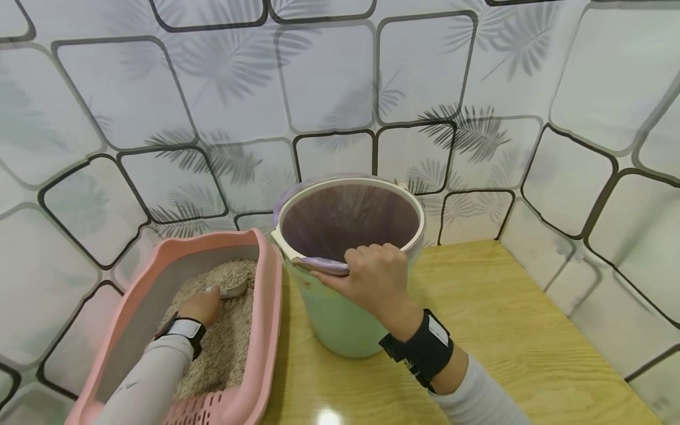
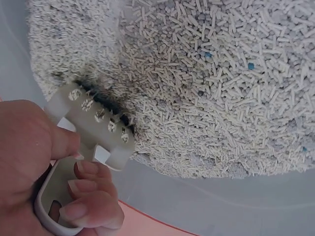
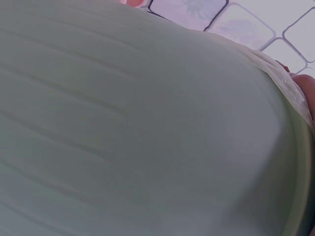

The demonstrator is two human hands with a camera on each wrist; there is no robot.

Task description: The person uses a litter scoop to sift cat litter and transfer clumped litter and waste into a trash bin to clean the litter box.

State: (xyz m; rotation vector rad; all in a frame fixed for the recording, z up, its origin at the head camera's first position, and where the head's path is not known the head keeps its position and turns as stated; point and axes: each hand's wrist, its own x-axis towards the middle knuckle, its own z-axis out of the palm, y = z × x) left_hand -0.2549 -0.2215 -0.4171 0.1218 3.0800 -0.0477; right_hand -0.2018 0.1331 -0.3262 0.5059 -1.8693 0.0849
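My left hand (image 1: 200,308) grips the handle of a pale litter scoop (image 2: 91,123), fingers curled round it in the left wrist view. The scoop's slotted head is pushed into pellet cat litter (image 2: 231,113), with pellets showing in its slots. That litter fills a pink litter box (image 1: 272,330) with a grey inner wall. To the right, my right hand (image 1: 374,274) grips the near rim of a green bin (image 1: 340,321). A purple bag (image 1: 350,215) lines the bin, and some of its edge is bunched beside my right thumb.
Both containers stand side by side on a yellow wood-grain table (image 1: 494,330). Behind them and along both sides hangs a white curtain (image 1: 340,77) with dark outlined shapes and leaf prints. The bin's wall blocks most of the right wrist view.
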